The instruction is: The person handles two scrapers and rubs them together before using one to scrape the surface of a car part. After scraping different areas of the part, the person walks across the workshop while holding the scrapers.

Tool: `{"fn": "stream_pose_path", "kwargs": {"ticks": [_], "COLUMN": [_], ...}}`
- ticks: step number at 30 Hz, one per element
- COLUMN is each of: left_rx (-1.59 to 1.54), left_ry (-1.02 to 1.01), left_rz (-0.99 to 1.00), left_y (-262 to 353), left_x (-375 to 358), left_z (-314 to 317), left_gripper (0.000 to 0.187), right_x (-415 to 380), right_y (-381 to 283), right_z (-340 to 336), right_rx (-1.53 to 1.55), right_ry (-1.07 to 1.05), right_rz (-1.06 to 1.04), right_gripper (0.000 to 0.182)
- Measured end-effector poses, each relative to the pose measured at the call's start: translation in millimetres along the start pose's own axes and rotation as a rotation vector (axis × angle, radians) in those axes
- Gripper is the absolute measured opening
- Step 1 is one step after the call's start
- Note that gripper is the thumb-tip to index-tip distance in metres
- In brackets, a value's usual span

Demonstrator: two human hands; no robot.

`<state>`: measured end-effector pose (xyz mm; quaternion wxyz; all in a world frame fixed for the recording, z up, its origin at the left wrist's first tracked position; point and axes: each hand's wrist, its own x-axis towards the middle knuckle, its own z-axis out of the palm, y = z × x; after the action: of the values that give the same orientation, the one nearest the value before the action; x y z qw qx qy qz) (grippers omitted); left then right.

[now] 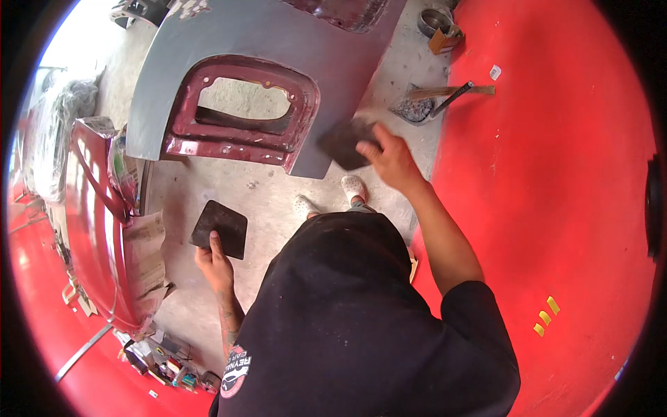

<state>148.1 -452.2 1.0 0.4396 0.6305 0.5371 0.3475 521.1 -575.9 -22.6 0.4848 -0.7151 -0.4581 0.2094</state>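
Observation:
A dark, flat, roughly square sheet [224, 226] is pinched in my left hand [216, 267], thumb on top, held low beside my body over the floor. My right hand [394, 158] grips a second dark sheet [349, 149], smeared by motion, at the lower right edge of the grey car body panel [271, 35]. In this view the sheet overlaps that edge. The panel has a maroon recess [240, 144] with an oblong opening. From these frames I cannot tell what the sheets are made of.
A red wall [542, 174] rises on my right. A glossy red car panel [97, 215] stands at left beside brown paper [144, 250]. Assorted small items [167, 361] lie at lower left. A metal bowl [432, 22] and a stick [451, 91] are at the back right.

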Motion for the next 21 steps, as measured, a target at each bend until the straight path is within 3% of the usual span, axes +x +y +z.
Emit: {"fn": "stream_pose_path", "kwargs": {"ticks": [1,3,5,7,9,11,13,15,19,21], "left_rx": [0.002,0.027,0.049,0.016,0.082,0.043,0.058,0.066,0.054,0.066], "left_ry": [-0.011,-0.002,0.006,0.015,-0.010,0.011,0.008,-0.005,-0.041,-0.039], "left_rz": [-0.004,-0.007,0.008,0.018,0.044,0.060,0.040,0.031,-0.023,-0.005], "left_y": [2.5,7.7,13.7,15.2,19.4,22.5,16.8,19.7,25.9,25.2], "left_x": [-2.8,-7.3,-6.8,-10.0,-11.0,-17.0,-23.3,-23.9,-30.2,-29.7], "left_z": [1.8,7.2,12.7,17.5,17.7,18.9,15.6,19.0,19.3,19.0], "left_gripper": [0.026,0.026,0.026,0.027,0.027,0.026,0.025,0.025,0.025,0.025], "right_x": [4.5,9.5,-13.6,-38.6,-49.4,-37.1,-10.0,18.0,28.7,10.2], "right_y": [5.0,3.9,-3.6,-8.6,6.0,27.6,62.0,60.1,59.5,44.8], "right_z": [-5.9,-9.0,13.4,26.3,27.8,5.5,-6.6,-19.1,-1.2,6.9], "right_rx": [-0.042,0.121,0.019,-0.046,0.111,0.447,0.648,0.705,0.766,0.335], "right_ry": [0.107,0.257,-0.091,-0.366,-0.345,-0.200,0.145,0.303,0.191,-0.042], "right_rz": [0.193,0.112,0.202,-0.141,-0.036,0.387,0.213,0.124,0.084,0.023], "right_gripper": [0.035,0.033,0.027,0.019,0.021,0.029,0.028,0.029,0.028,0.027]}}
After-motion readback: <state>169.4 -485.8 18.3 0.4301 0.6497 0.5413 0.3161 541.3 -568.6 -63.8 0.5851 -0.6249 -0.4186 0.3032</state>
